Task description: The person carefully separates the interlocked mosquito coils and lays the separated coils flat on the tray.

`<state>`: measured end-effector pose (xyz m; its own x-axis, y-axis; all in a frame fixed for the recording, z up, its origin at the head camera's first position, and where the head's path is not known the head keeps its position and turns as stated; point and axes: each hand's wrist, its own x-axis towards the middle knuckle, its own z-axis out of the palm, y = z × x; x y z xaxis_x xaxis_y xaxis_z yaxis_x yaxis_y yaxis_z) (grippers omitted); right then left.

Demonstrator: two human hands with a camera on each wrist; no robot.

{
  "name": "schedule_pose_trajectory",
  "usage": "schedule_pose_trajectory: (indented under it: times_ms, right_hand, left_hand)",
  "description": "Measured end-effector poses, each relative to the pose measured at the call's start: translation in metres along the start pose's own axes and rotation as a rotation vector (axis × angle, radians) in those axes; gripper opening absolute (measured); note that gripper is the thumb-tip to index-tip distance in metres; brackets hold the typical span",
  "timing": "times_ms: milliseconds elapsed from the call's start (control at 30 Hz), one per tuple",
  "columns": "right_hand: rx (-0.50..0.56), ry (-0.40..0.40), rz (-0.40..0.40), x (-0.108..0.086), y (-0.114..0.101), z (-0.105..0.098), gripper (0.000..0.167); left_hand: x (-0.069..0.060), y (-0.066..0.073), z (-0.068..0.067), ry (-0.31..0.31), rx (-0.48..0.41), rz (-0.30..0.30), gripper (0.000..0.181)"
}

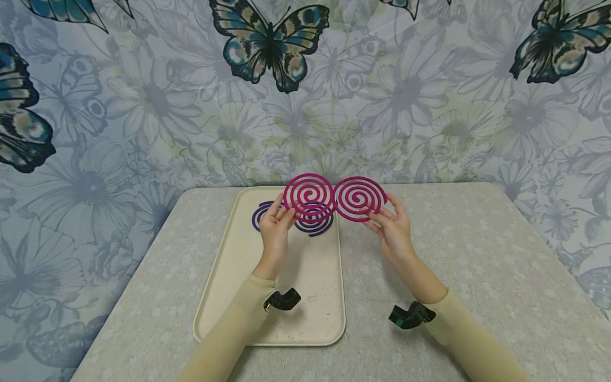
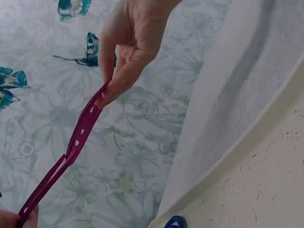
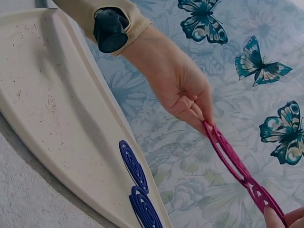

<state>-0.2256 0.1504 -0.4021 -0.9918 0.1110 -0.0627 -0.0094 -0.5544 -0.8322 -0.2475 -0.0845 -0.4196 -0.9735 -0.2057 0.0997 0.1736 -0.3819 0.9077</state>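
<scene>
Two flat magenta spirals, a left one and a right one, are held up side by side above the far part of the tray and table, their rims meeting in the middle. My left hand pinches the left spiral's outer edge between thumb and fingers. At the opposite end, my right hand pinches the right spiral's edge. Both wrist views show the pair nearly edge-on, with a slight bend where the spirals meet. Dark blue spirals lie on the tray behind, partly covered by the left hand and magenta spiral.
A cream tray with a raised rim lies on the left-centre of the table, small reddish crumbs scattered over it. A butterfly-and-flower patterned backdrop rises behind the table's far edge. Each wrist wears a dark camera mount.
</scene>
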Motion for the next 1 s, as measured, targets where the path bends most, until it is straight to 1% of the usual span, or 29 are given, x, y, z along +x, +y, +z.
schedule_pose_trajectory:
  times_ms: [133,200,267,400,533,633,733,900,1000]
  right_hand:
    - [0.049,0.023,0.004,0.003,-0.004,-0.001,0.068]
    - [0.069,0.039,-0.004,0.005,-0.005,-0.002,0.067]
    - [0.066,0.049,-0.013,0.006,-0.006,-0.002,0.067]
    - [0.053,0.046,-0.003,0.007,-0.006,-0.002,0.065]
    - [0.043,0.033,0.006,0.006,-0.004,-0.002,0.062]
    - [0.036,0.031,0.007,0.006,-0.002,-0.002,0.062]
    - [0.021,0.036,0.017,0.006,0.000,-0.002,0.061]
    - [-0.012,0.037,0.043,0.004,0.006,0.000,0.060]
    - [-0.031,0.009,0.044,0.003,0.011,0.001,0.059]
  left_hand:
    - [0.004,-0.002,-0.002,0.003,0.021,-0.028,0.052]
    - [0.005,-0.002,-0.003,-0.009,0.033,-0.038,0.052]
    - [0.006,-0.001,-0.005,-0.009,0.027,-0.046,0.051]
    - [0.007,0.001,-0.013,-0.002,0.015,-0.058,0.050]
    - [0.006,0.000,-0.025,0.004,0.039,-0.079,0.051]
    - [0.004,-0.003,-0.037,-0.012,0.085,-0.092,0.052]
    - [0.004,-0.006,-0.051,-0.046,0.144,-0.110,0.051]
    - [0.007,-0.007,-0.082,-0.107,0.265,-0.162,0.051]
    - [0.009,-0.004,-0.103,-0.153,0.359,-0.208,0.050]
